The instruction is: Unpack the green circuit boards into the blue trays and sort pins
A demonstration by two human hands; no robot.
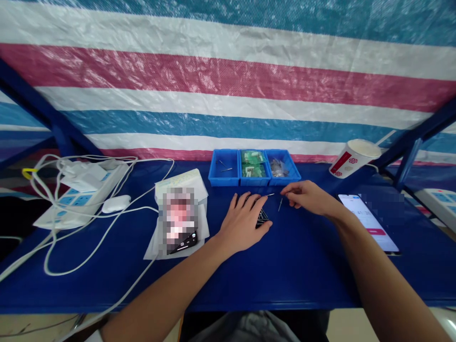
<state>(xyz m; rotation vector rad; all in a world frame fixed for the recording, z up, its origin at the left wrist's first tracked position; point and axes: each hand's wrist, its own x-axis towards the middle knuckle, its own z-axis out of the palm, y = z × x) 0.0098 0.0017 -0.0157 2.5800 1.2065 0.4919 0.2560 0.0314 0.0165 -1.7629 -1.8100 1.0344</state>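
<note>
My left hand (242, 223) lies palm down on the blue table, fingers spread. Under its thumb side, a dark holder with several thin metal pieces (262, 218) is partly hidden by the hand. A small thin metal rod (270, 194) lies by the tip of my left index finger. My right hand (302, 197) is closed in a pinch to the right of it. Just below the pinching fingertips is another thin metal rod (280, 204); whether they grip it I cannot tell. Behind both hands stands a blue three-part tray (223, 182).
The tray holds thin metal pieces, green packets (252, 164) and a clear bag (280, 167). A phone (370, 223) and a paper cup (354, 159) stand at right. At left are papers (203, 190) under a blurred phone, a power strip (76, 199) and tangled white cables (52, 251).
</note>
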